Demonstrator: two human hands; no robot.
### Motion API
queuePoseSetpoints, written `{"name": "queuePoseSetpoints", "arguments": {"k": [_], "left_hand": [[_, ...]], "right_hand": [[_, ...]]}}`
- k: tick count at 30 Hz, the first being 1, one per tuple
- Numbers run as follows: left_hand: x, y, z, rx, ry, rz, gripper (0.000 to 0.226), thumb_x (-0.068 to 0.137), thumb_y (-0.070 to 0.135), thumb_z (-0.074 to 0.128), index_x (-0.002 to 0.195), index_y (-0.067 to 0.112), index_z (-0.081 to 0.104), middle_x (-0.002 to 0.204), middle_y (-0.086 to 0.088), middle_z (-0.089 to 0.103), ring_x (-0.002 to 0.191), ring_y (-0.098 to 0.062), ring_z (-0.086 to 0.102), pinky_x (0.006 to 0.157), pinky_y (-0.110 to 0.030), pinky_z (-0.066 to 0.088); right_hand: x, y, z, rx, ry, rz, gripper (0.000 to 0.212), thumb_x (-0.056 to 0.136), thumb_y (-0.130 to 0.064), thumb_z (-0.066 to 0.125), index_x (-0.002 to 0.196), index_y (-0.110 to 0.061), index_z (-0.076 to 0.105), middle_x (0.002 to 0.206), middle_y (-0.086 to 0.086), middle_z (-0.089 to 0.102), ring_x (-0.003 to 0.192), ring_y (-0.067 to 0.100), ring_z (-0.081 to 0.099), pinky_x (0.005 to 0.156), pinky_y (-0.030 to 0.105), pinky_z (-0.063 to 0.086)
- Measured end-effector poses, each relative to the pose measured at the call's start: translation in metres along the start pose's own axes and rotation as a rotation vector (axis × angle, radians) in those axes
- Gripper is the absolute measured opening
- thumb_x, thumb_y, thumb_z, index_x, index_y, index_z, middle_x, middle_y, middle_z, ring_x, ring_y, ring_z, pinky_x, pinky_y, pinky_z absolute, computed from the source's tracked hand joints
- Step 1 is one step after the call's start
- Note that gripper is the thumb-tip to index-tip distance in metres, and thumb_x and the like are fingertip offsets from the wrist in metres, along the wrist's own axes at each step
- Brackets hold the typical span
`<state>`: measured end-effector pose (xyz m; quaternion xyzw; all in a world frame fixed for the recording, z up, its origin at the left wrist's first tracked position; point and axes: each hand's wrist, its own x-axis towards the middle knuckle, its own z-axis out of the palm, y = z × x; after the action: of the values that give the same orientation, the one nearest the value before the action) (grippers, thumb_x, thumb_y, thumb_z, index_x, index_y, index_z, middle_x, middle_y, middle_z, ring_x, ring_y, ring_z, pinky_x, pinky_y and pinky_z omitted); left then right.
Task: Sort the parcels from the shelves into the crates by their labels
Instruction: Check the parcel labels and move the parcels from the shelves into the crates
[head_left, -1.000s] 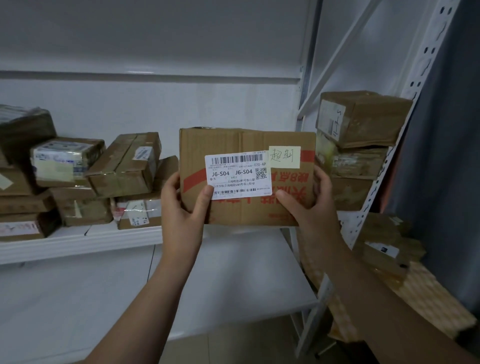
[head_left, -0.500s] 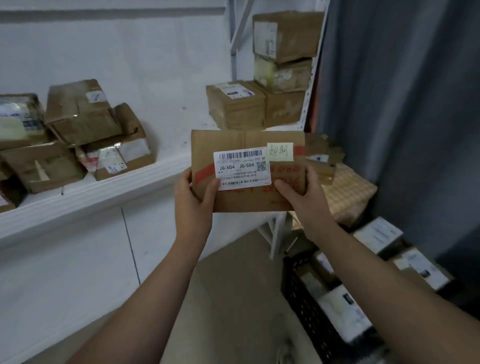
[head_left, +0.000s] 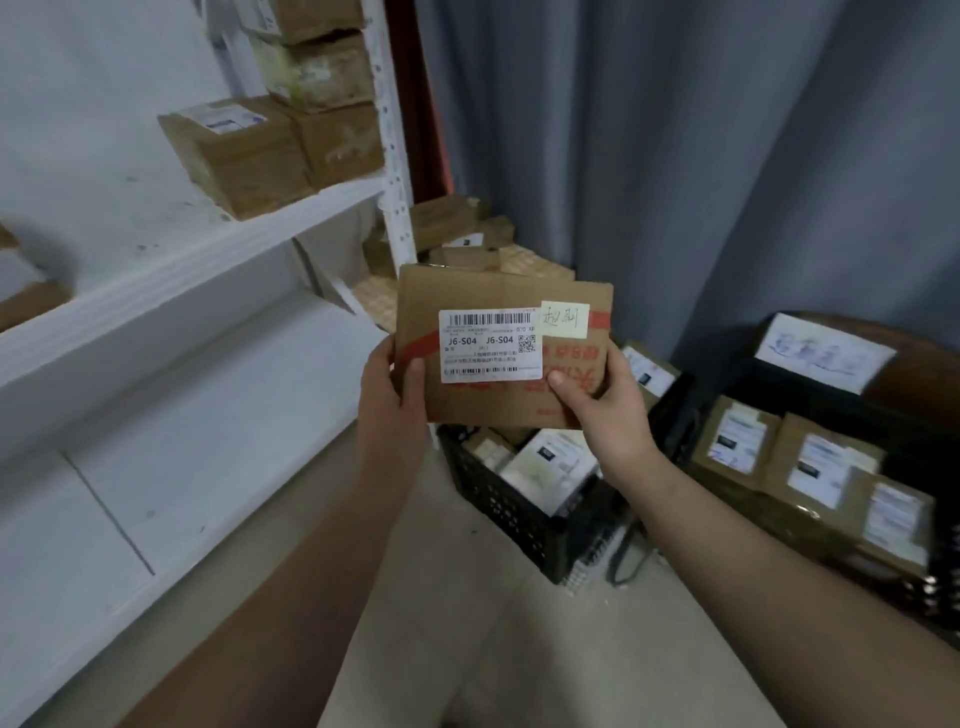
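Grey curtain (head_left: 675, 156) backdrop, white shelf (head_left: 208, 244) at left carrying boxes (head_left: 239, 156). Left hand (head_left: 395, 400) and right hand (head_left: 608, 410) grip a flat parcel (head_left: 467, 291), label J6-S04, above a black floor crate (head_left: 504, 504) holding white-labelled parcels (head_left: 550, 462). Right crate (head_left: 779, 379) holds labelled cartons (head_left: 737, 441).

loc: parcel stockrm | white shelving (head_left: 218, 254) w/ labelled cartons (head_left: 239, 156) | black crates (head_left: 511, 514) of pkgs on floor (head_left: 415, 649)
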<state>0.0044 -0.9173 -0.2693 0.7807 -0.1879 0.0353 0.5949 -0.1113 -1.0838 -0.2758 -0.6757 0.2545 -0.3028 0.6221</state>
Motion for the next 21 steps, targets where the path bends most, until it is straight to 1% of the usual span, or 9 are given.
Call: {"name": "queuePoseSetpoints", "arguments": {"k": [1,4,6,9,13,14,16,18,21], "left_hand": [[-0.01,0.006,0.015,-0.009,-0.027,-0.001,0.035,0.1,0.023,0.044,0.134,0.016,0.044,0.124,0.004,0.054,0.11,-0.008,0.052,0.09,-0.026,0.047],[-0.043,0.025,0.067,-0.03,-0.131,-0.038,0.042,0.1,0.028,0.043,0.139,0.015,0.04,0.133,-0.001,0.051,0.12,-0.016,0.05,0.1,-0.041,0.046],[-0.069,0.037,0.103,-0.042,-0.197,-0.069,0.047,0.099,0.034,0.044,0.142,0.018,0.036,0.136,-0.002,0.049,0.123,-0.019,0.049,0.101,-0.046,0.045],[-0.116,0.059,0.159,-0.044,-0.254,-0.064,0.05,0.097,0.035,0.05,0.142,0.018,0.037,0.134,0.004,0.05,0.122,-0.018,0.049,0.102,-0.041,0.043],[-0.175,0.082,0.224,-0.064,-0.363,-0.043,0.054,0.092,0.031,0.059,0.141,0.018,0.038,0.131,0.007,0.05,0.119,-0.011,0.049,0.096,-0.028,0.041],[-0.187,0.085,0.238,-0.061,-0.384,-0.037,0.053,0.092,0.031,0.059,0.139,0.019,0.039,0.129,0.009,0.05,0.119,-0.009,0.048,0.096,-0.027,0.041],[-0.208,0.088,0.263,-0.032,-0.409,-0.038,0.051,0.091,0.032,0.06,0.137,0.019,0.041,0.128,0.011,0.047,0.119,-0.011,0.046,0.098,-0.028,0.04],[-0.221,0.086,0.284,0.028,-0.446,-0.076,0.054,0.091,0.034,0.06,0.138,0.015,0.04,0.135,0.002,0.043,0.123,-0.017,0.044,0.102,-0.034,0.039],[-0.233,0.078,0.31,0.089,-0.511,-0.118,0.057,0.091,0.034,0.059,0.141,0.015,0.038,0.137,-0.003,0.042,0.115,-0.01,0.041,0.095,-0.026,0.035]], "right_hand": [[-0.005,0.002,-0.02,-0.017,0.031,0.0,0.053,0.084,-0.017,0.072,0.131,-0.02,0.048,0.113,-0.01,0.064,0.105,0.005,0.061,0.088,0.028,0.053],[-0.021,0.012,-0.087,-0.06,0.136,0.026,0.063,0.082,-0.021,0.075,0.135,-0.018,0.041,0.118,-0.006,0.06,0.109,0.009,0.058,0.092,0.03,0.05],[-0.032,0.018,-0.135,-0.075,0.201,0.058,0.066,0.08,-0.023,0.076,0.134,-0.016,0.039,0.119,-0.005,0.059,0.11,0.01,0.058,0.095,0.034,0.05],[-0.055,0.027,-0.21,-0.119,0.269,0.078,0.059,0.079,-0.027,0.077,0.125,-0.02,0.041,0.108,-0.016,0.058,0.1,0.0,0.058,0.093,0.035,0.053],[-0.084,0.04,-0.3,-0.136,0.336,0.125,0.06,0.08,-0.026,0.076,0.129,-0.016,0.043,0.12,0.002,0.061,0.108,0.014,0.06,0.093,0.041,0.053],[-0.09,0.042,-0.319,-0.153,0.342,0.13,0.057,0.081,-0.025,0.075,0.128,-0.017,0.044,0.12,0.004,0.061,0.107,0.015,0.06,0.091,0.04,0.053],[-0.1,0.049,-0.352,-0.177,0.338,0.156,0.054,0.082,-0.024,0.074,0.128,-0.019,0.045,0.113,-0.002,0.062,0.102,0.012,0.061,0.086,0.034,0.055],[-0.107,0.058,-0.377,-0.17,0.332,0.201,0.055,0.084,-0.021,0.073,0.131,-0.016,0.045,0.103,-0.013,0.06,0.1,0.012,0.062,0.081,0.031,0.055],[-0.109,0.078,-0.403,-0.122,0.321,0.287,0.054,0.086,-0.017,0.07,0.133,-0.014,0.045,0.097,-0.015,0.059,0.09,0.004,0.062,0.069,0.02,0.055]]}}
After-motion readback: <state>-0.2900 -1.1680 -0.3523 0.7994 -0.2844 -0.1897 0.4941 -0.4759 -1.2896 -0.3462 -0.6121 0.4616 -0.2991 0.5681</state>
